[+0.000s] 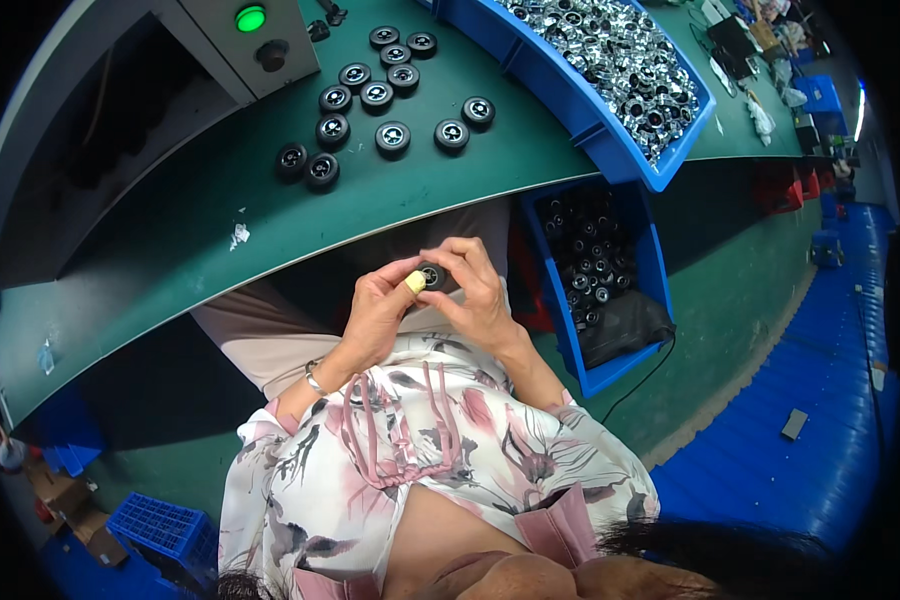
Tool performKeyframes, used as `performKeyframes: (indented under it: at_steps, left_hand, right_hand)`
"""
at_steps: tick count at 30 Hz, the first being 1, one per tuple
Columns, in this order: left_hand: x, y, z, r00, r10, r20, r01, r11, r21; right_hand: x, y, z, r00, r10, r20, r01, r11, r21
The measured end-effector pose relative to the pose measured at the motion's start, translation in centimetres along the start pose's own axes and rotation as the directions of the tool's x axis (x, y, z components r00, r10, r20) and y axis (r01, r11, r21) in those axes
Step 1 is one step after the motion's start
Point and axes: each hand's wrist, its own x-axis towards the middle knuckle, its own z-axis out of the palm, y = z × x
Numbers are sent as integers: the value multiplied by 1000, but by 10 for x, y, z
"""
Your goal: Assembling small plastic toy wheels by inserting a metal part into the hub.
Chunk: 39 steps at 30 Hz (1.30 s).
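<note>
Black wheel (433, 276), held between both hands, just off the near edge of the green surface (270, 215). Left to right, clock taken from the wheel: loose wheels (377, 96) toward 11 o'clock, laid flat, perhaps to keep them from rolling. Left hand (375, 308) at 8 o'clock, grip pinching the wheel, thumb in a yellow cover (416, 282), presumably for protection. Right hand (477, 293) at 4 o'clock, grip pinching the opposite side, likely to steady it. Blue bin (620, 372), 3 o'clock; blue tray (550, 85) of shiny parts (610, 70), 1 o'clock; both probably placed for easy reach.
</note>
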Motion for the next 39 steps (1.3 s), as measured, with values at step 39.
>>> performKeyframes:
  at_steps: [39]
  left_hand:
    - [0, -3, -3, 982, 157, 103, -174, 968, 180]
  right_hand:
    - [14, -8, 8, 978, -201, -49, 180, 943, -281]
